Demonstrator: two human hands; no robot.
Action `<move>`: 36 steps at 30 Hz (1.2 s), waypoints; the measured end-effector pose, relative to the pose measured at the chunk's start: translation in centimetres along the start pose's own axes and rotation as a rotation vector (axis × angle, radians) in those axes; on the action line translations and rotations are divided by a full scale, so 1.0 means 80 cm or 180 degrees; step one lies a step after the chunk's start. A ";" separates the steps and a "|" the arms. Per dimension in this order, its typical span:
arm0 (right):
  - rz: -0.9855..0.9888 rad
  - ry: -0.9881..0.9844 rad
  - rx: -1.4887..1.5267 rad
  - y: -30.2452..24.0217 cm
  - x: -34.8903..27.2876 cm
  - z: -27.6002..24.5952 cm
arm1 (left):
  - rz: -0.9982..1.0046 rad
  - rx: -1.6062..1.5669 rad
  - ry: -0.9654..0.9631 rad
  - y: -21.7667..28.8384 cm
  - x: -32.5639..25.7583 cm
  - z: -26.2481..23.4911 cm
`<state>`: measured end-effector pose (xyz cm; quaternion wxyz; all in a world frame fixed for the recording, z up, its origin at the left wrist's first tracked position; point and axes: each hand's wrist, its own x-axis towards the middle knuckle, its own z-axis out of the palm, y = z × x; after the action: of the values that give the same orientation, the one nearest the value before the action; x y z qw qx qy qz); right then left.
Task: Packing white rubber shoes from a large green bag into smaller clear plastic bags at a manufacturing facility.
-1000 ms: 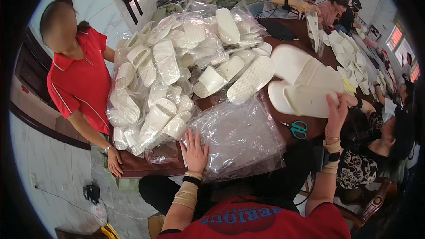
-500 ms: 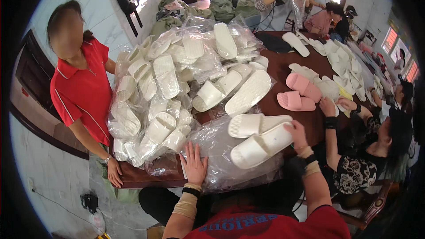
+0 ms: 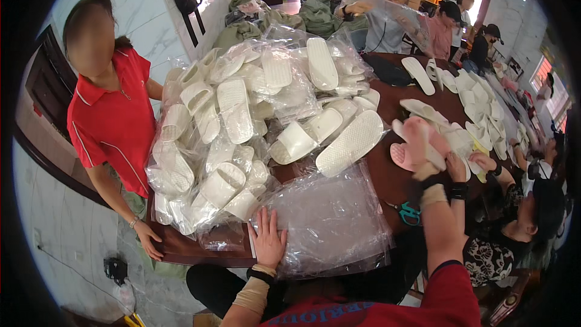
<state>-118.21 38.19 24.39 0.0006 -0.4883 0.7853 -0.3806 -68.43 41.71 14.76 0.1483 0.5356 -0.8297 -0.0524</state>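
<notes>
My left hand lies flat with fingers spread on the left edge of a stack of clear plastic bags at the table's front edge. My right hand reaches out to the right over a pair of pink slippers. It is smeared by motion and partly blends with the pink, so its grip is unclear. White slippers lie just beyond the pink ones. A co-worker's hand is close beside my right hand. Teal-handled scissors rest on the table below my right forearm.
A big heap of bagged white slippers covers the table's left side. A person in a red shirt stands at its left, one hand on the table corner. More white slippers line the right, where several people sit. A black cap-like item lies at the back.
My right hand has left the front and moved right and away to the pink slippers. The white pair it held over the bags is gone from there. My left hand stays put.
</notes>
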 end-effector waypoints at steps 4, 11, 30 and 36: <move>0.2384 -0.0516 0.3351 -0.010 -0.011 0.147 | 0.0032 0.0043 0.0010 0.001 0.000 0.005; 0.1523 0.0432 0.3697 -0.035 0.021 0.127 | 0.0114 -0.0022 0.0054 0.006 -0.002 0.008; -0.2889 -0.1934 0.0390 -0.258 -0.324 0.042 | 0.0422 0.0544 0.0273 -0.007 -0.003 0.020; 0.0207 -0.0795 0.1178 -0.145 -0.266 0.008 | 0.0104 -0.0128 0.0141 -0.002 -0.009 0.015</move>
<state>-97.96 51.46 22.98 0.1997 -0.4975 0.7113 -0.4546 -68.35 42.22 13.47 0.1782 0.5199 -0.8336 -0.0547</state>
